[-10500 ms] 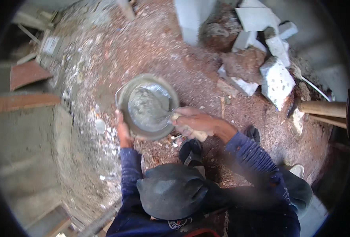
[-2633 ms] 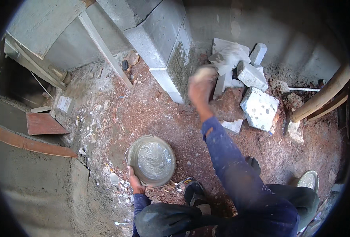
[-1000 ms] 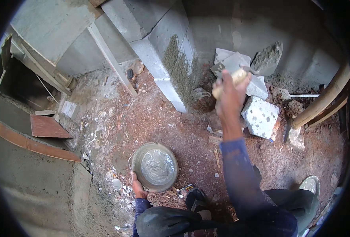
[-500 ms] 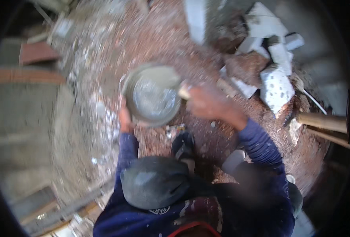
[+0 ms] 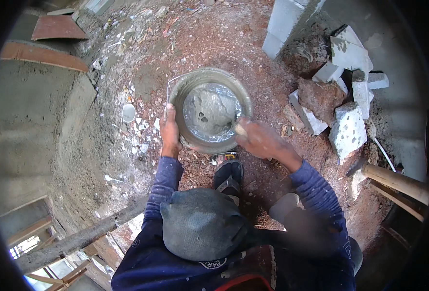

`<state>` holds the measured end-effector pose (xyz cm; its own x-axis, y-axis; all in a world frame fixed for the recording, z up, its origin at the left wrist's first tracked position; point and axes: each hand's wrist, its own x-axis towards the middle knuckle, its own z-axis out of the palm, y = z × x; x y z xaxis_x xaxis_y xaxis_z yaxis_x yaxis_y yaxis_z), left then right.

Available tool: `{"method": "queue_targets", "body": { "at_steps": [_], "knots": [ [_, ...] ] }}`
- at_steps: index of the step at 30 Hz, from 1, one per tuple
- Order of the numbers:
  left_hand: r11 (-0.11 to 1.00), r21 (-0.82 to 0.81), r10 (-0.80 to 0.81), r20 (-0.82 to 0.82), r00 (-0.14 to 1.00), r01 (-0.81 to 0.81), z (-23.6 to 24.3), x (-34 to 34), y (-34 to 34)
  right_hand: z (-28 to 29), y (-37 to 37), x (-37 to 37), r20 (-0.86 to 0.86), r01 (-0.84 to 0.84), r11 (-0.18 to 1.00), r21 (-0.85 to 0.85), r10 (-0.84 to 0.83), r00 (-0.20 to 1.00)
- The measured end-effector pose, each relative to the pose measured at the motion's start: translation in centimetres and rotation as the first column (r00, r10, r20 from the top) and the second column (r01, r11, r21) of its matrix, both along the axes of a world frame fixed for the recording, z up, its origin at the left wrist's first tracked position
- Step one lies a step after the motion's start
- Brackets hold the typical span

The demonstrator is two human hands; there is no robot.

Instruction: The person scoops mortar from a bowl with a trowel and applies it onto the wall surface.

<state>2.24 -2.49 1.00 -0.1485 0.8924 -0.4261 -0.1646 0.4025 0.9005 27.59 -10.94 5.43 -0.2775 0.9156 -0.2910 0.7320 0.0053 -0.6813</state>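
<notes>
A round bucket (image 5: pixel 243 89) with a thin wire handle stands on the ground in front of me, its rim and inner wall smeared grey. Wet grey mortar (image 5: pixel 212 109) lies inside, heaped in the middle with watery liquid around it. My left hand (image 5: pixel 170 130) grips the bucket's left side, thumb up near the rim. At the lower right rim my right hand (image 5: pixel 263 139) is closed round the pale handle of a tool (image 5: pixel 240 129). The tool's working end is hidden in the bucket, so I cannot tell its kind.
My shoe (image 5: pixel 228 174) is just below the bucket. Broken white-faced blocks (image 5: pixel 349 128) and a reddish stone (image 5: pixel 322 99) are piled at the right, near wooden poles (image 5: pixel 394 182). A pale block column (image 5: pixel 285 26) rises at the far right. Rubble litters the ground; a grey wall (image 5: pixel 25 131) flanks the left.
The view has shifted and sharpened, and the bucket appears further right. A mound of mortar now shows in its middle. The right hand sits lower along the rim; both hands keep their grip.
</notes>
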Motion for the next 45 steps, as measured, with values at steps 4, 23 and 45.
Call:
{"method": "queue_targets", "body": {
  "at_steps": [4,23,45],
  "knots": [
    [1.0,0.002,-0.012,0.07,0.997,0.012,-1.7,1.1,1.0,-3.8,-0.6,2.0,0.042,0.036,0.876,0.48,-0.064,0.997],
    [0.996,-0.004,-0.084,0.09,0.992,0.085,-8.0,-5.7,4.6,19.9,5.7,13.5,-0.985,0.999,0.018,-0.035,0.17,-0.037],
    [0.998,0.064,-0.005,-0.07,0.998,0.009,-1.5,1.0,-0.3,1.3,4.2,0.4,0.361,-0.127,0.984,-0.128,0.166,0.918]
  ]
}}
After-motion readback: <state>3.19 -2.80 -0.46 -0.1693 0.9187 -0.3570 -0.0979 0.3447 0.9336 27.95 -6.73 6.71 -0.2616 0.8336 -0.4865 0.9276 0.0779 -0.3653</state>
